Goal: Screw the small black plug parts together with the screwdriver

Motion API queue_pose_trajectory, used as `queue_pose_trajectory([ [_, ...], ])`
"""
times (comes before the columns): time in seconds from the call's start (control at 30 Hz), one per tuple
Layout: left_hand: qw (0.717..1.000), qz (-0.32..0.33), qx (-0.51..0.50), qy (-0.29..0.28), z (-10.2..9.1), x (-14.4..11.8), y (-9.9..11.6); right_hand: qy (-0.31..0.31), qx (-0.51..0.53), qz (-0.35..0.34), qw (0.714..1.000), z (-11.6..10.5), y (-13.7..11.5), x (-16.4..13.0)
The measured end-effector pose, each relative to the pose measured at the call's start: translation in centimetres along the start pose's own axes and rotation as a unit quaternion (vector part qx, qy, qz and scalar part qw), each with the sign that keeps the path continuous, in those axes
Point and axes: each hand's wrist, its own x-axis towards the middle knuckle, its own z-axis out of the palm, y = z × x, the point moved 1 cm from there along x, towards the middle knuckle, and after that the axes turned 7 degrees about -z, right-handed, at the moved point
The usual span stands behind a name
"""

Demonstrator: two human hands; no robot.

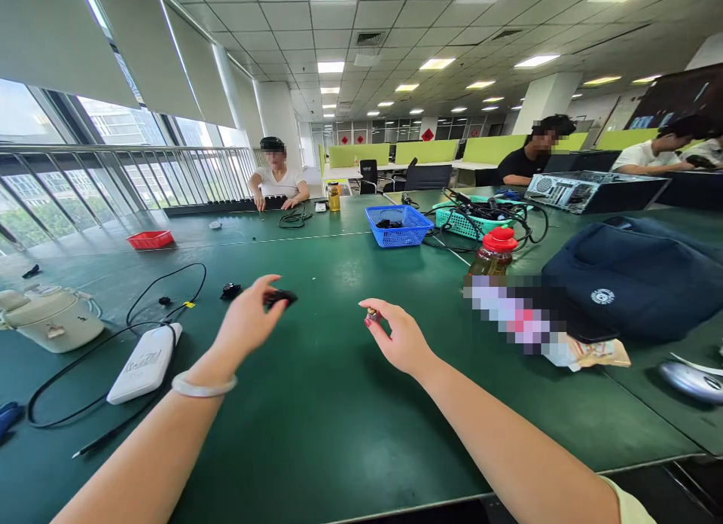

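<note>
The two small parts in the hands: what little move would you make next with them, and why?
Probably bring the hands together. The left hand pinches a small black part at its fingertips, and the right hand pinches a tiny piece. Both are held above the green table with a clear gap between them, so they cannot meet until that gap closes.

From my seat I can make out almost nothing legible. The white flat device [145,362] at the lower left carries faint grey lettering, too small for me to read. The dark blue bag [633,283] at the right shows a round white emblem, its wording unreadable. Far back, upper centre, I see red diamond-shaped signs [428,135] on the glass partitions, characters too small to tell. The packet label at centre right is pixelated.
</note>
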Motion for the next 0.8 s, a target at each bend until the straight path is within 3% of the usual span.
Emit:
queue_pose_trajectory([
  [0.13, 0.978, 0.125, -0.093, -0.142, 3.0, -3.2, 7.1, 0.012, -0.008, 0.001, 1.0, -0.1, 0.1, 0.0],
  [0.23, 0.964, 0.181, -0.086, -0.173, 5.9, -4.6, 9.6, 0.017, -0.017, 0.007, 1.0, -0.2, 0.2, 0.0],
  [0.43, 0.961, 0.157, -0.1, -0.203, 10.0, -4.7, 9.1, 0.04, -0.02, 0.041, 0.998, -0.9, 1.1, 0.2],
  [0.63, 0.949, 0.162, -0.148, -0.227, 11.8, -4.2, 7.9, 0.15, 0.035, 0.042, 0.987, -1.6, 1.1, -0.1],
  [0.8, 0.943, 0.14, -0.181, -0.243, 12.2, -4.0, 7.5, 0.098, 0.058, -0.019, 0.993, -0.7, 0.3, -0.4],
])
